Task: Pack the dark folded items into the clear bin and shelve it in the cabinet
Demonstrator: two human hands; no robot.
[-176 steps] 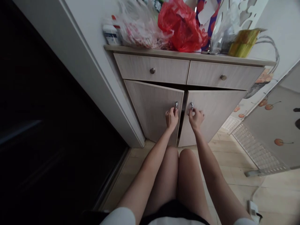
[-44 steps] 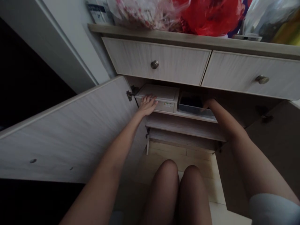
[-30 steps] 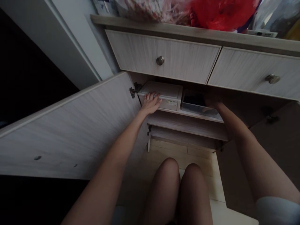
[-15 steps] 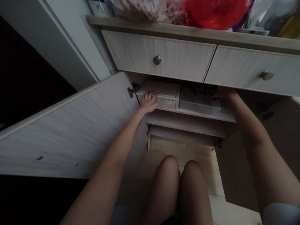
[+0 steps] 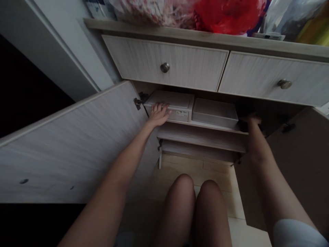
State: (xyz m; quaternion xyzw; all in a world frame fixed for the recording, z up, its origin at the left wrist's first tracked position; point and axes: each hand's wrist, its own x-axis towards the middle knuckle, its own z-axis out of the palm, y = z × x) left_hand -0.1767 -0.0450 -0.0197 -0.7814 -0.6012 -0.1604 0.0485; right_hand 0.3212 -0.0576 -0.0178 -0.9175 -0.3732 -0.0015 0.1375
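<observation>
My left hand (image 5: 159,115) lies with its fingers spread on the top front edge of a pale storage box (image 5: 177,97) on the upper shelf of the cabinet. Beside that box sits a translucent plastic box (image 5: 215,111). Just right of it, my right hand (image 5: 252,120) reaches into the shadowed end of the shelf, its fingers closed at a dark object (image 5: 242,124). Shadow and blur hide what kind of thing it is.
The left cabinet door (image 5: 84,137) and right door (image 5: 288,164) stand open. Above are two closed drawers with round knobs (image 5: 165,67). A red plastic bag (image 5: 228,15) and other bags crowd the countertop (image 5: 154,29). Lower shelves (image 5: 200,135) lie beneath the boxes.
My right hand has moved the dark object from the top of the translucent box to the right side of the shelf. My left hand stays on the pale box; the view has shifted slightly.
</observation>
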